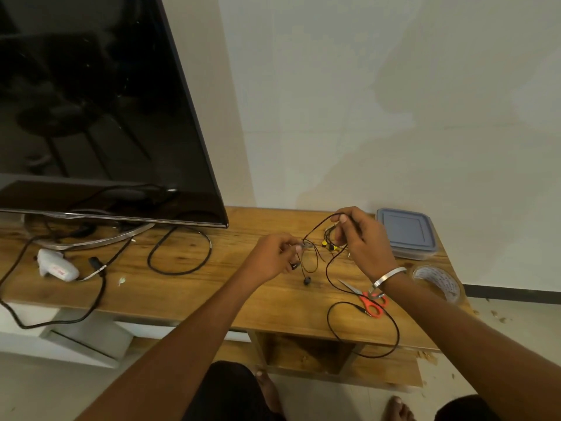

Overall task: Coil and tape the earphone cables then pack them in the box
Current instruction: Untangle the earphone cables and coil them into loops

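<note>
A thin black earphone cable (pixel 329 275) runs between both hands above the wooden table (pixel 194 287). My left hand (pixel 271 258) pinches one part of it near a small grey piece. My right hand (pixel 361 238) grips another part higher up, at the top of a loop. An earbud (pixel 307 281) hangs below my left hand. The cable's long tail (pixel 394 335) loops over the table's front edge. More tangled earphones with yellow tips (pixel 329 246) lie under my right hand. A clear box with a blue-grey lid (pixel 405 230) stands at the back right. A tape roll (pixel 438 282) lies at the right edge.
Red-handled scissors (pixel 368 299) lie under my right wrist. A large dark TV (pixel 100 110) on a metal stand fills the left, with black power cables (pixel 179 253) looped on the table. A white glue gun (pixel 57 267) lies at the left. My feet show below.
</note>
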The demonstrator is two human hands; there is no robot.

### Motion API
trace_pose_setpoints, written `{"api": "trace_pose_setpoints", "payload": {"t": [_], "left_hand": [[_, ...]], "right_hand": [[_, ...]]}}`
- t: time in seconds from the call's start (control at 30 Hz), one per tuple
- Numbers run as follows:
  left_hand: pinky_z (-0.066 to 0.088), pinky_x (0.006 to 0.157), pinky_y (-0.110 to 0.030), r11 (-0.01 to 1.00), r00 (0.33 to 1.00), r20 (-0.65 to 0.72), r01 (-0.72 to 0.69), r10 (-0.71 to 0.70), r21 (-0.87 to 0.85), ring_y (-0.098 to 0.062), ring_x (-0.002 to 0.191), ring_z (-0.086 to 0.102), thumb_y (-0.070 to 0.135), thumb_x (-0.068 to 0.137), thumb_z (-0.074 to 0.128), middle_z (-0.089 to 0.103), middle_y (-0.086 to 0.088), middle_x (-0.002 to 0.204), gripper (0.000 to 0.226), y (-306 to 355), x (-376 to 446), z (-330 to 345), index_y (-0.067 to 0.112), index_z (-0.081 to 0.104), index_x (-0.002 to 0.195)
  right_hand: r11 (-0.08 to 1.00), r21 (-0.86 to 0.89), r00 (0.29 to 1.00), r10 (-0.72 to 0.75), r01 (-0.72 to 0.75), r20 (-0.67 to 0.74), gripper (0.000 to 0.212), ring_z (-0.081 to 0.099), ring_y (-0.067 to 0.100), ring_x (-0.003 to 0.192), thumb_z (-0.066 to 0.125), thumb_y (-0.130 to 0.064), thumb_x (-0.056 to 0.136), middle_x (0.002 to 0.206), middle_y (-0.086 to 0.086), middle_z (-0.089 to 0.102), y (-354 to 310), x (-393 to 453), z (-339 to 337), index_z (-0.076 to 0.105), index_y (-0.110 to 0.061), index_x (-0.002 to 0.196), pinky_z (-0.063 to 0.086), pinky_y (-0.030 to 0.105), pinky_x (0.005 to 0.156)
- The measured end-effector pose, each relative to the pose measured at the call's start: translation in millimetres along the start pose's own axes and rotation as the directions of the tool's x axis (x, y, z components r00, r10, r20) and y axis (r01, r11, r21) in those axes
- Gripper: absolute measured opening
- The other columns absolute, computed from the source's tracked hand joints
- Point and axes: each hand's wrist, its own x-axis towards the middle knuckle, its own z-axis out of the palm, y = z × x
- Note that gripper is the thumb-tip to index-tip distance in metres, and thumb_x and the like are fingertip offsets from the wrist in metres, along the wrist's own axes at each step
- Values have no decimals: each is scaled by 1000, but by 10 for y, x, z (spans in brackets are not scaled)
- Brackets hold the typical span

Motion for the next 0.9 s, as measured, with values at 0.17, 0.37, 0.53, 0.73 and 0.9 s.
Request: {"api": "trace_pose_setpoints", "payload": {"t": [0.17, 0.37, 0.53, 0.73, 0.9], "left_hand": [[51, 51, -21, 987, 968, -194, 148, -159, -71, -14, 55, 62, 18, 99, 54, 65, -2, 73, 21, -165, -11, -199, 8, 69, 110], [49, 49, -26, 862, 800, -336, 499, -497, -87, -18, 50, 60, 11, 100, 45, 68, -13, 73, 23, -330, -6, -339, 0, 66, 99], [59, 67, -36, 808, 774, -279, 589, -569, -12, -27, 66, 68, 3, 94, 46, 68, -17, 77, 23, -360, -13, -309, -7, 67, 97], [55, 70, -34, 896, 888, -129, 445, -441, 3, -26, 93, 68, -7, 88, 48, 54, -4, 133, 44, -190, -39, -155, 16, 61, 123], [50, 73, -22, 996, 993, -101, 50, -56, -69, -24, 102, 63, 13, 93, 62, 59, 2, 123, 33, 21, -10, 47, 26, 60, 123]], "right_hand": [[990, 4, 963, 135, -138, -231, 22, 54, 7, 51, 41, -11, 98, 62, 5, 59, 120, 47, -98, 62, -9, 95, 43, 9, 48], [987, -21, 961, 150, -159, -234, 21, 55, 14, 53, 41, -13, 99, 63, 4, 60, 179, 25, -103, 61, -15, 94, 44, 11, 50], [982, 25, 957, 187, -186, -221, 21, 55, 9, 53, 40, -13, 99, 63, 0, 58, 154, 18, -61, 62, -12, 96, 44, 12, 50], [979, 126, 986, 166, -161, -34, 20, 57, 14, 54, 41, -12, 99, 65, 6, 60, 53, 26, -10, 61, -10, 96, 51, 28, 54], [965, 209, 987, 147, -159, 71, 22, 57, 20, 58, 40, -11, 99, 68, 8, 60, -3, 18, 41, 61, -7, 98, 51, 38, 60]]}}
